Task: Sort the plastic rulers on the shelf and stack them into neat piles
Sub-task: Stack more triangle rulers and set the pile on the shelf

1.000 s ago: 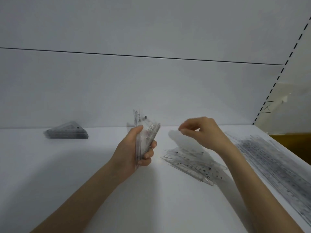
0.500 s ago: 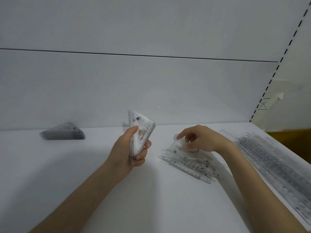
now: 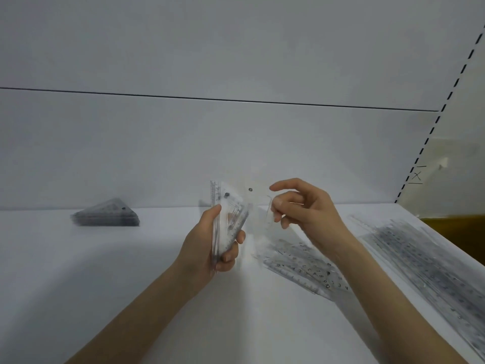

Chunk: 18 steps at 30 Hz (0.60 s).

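Right hand (image 3: 307, 214) lifted off loose rulers (image 3: 301, 266) — grip pinching a clear triangle (image 3: 259, 203); left hand (image 3: 207, 245) clasps bundle (image 3: 231, 222)

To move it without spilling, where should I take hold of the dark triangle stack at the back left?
Likely from the front: clamp the triangle stack at its long near edge, thumb above, fingers below. It lies flat, point towards the wall.

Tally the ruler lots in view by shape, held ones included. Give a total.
Triangular rulers: 4 lots: stacked pile, bundle in left hand, blurred clear triangle in right hand, loose heap.
Straight rulers: 1 lot: spread along the shelf right side.
Total: 5 lots.
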Motion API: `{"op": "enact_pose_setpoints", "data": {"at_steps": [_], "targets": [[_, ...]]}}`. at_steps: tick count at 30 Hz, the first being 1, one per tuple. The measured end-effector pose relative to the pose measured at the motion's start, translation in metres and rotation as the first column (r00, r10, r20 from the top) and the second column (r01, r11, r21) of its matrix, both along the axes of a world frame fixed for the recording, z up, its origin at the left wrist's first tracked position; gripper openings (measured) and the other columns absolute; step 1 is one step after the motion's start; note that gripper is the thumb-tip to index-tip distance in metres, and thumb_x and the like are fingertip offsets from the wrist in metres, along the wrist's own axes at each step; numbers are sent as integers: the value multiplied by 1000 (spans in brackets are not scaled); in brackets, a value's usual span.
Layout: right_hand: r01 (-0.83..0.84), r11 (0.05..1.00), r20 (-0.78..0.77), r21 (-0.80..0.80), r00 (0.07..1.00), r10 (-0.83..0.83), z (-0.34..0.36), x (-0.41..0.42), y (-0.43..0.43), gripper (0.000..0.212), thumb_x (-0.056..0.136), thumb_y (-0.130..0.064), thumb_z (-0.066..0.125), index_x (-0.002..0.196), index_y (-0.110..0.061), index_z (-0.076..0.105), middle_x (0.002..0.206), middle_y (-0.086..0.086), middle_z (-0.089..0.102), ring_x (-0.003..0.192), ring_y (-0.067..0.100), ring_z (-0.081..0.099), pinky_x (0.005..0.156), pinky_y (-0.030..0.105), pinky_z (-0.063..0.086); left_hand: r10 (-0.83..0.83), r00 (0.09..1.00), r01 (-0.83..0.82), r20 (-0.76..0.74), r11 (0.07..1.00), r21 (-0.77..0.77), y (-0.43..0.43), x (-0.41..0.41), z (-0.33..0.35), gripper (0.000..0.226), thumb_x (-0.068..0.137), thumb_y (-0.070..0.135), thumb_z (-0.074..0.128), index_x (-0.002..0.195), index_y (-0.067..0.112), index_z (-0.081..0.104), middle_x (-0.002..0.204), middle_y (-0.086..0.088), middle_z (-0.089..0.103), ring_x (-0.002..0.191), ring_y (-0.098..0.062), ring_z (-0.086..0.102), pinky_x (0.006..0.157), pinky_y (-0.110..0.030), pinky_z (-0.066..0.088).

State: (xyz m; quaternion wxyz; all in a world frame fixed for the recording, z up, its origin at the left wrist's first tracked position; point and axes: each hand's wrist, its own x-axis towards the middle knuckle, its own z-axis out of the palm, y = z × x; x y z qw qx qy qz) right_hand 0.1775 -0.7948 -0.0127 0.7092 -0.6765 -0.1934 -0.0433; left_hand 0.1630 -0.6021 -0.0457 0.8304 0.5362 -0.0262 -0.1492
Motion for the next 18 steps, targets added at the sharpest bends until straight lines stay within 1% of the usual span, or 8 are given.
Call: {"op": "enact_pose_setpoints", "data": {"at_steps": [2, 4, 7, 9, 12, 15, 17, 18], "targets": [[57, 998, 24, 10, 998, -58, -6, 0, 14, 17, 83, 6, 64, 99, 0, 63, 65, 11, 66, 57, 19, 62, 55, 24, 50, 1, 1000, -1, -19, 1000, 14, -1, -1, 0, 39, 97, 42, 29, 95, 11, 53, 65, -10, 51, 31, -12, 33, 37, -10, 19], [117, 993, 63, -19, 991, -115, -12, 1, 24, 17, 82, 4, 68, 97, -1, 63, 65, 12, 66, 55, 20, 61, 55, 27, 50, -3, 1000, 4, -23, 999, 41, -2, -2, 1, 40, 98, 43, 30, 100, 11, 53, 65, -10, 53, 31, -11, 36, 38, -12, 18], [215, 972, 124, -93, 971, -203, -20, 1, 30, 16, 81, -6, 73, 93, -11, 63, 66, 6, 66, 53, 16, 58, 54, 27, 48, -5, 1000, 3, 30, 997, 78, -3, -3, 1, 44, 99, 42, 27, 96, 11, 58, 67, -11, 52, 34, -13, 36, 37, -13, 19], [266, 954, 152, -141, 958, -245, -23, 1, 32, 17, 81, -12, 75, 91, -17, 63, 67, 4, 65, 55, 13, 56, 56, 26, 48, 2, 999, -6, 43, 996, 91, -3, -3, 0, 45, 99, 42, 28, 93, 14, 61, 66, -11, 55, 39, -15, 40, 36, -14, 23], [286, 943, 165, -168, 952, -259, -25, 0, 36, 17, 81, -14, 74, 91, -20, 63, 69, 3, 63, 57, 10, 55, 62, 30, 50, -4, 999, -1, 40, 994, 107, -3, -4, 0, 44, 100, 43, 28, 94, 14, 61, 64, -9, 55, 41, -17, 44, 37, -16, 29], [304, 936, 168, -180, 946, -275, -26, -1, 38, 17, 81, -15, 75, 90, -22, 63, 69, 3, 63, 59, 12, 55, 65, 34, 51, 13, 995, -23, 99, 994, 107, -4, -3, 0, 45, 101, 39, 24, 99, 8, 57, 62, -11, 54, 37, -20, 43, 41, -22, 35], [309, 932, 166, -190, 945, -280, -27, -1, 39, 16, 81, -16, 75, 90, -23, 63, 70, 4, 64, 60, 12, 55, 65, 34, 51, 18, 994, -28, 109, 995, 96, -5, -3, 0, 45, 102, 38, 24, 99, 7, 56, 62, -11, 54, 37, -20, 43, 42, -23, 38], [307, 930, 165, -201, 947, -277, -28, -1, 40, 16, 81, -16, 74, 90, -22, 63, 70, 2, 64, 60, 12, 55, 64, 32, 51, 12, 995, -21, 103, 996, 86, -5, -4, 0, 44, 102, 39, 24, 98, 7, 54, 63, -10, 53, 35, -19, 41, 40, -22, 36]]}}
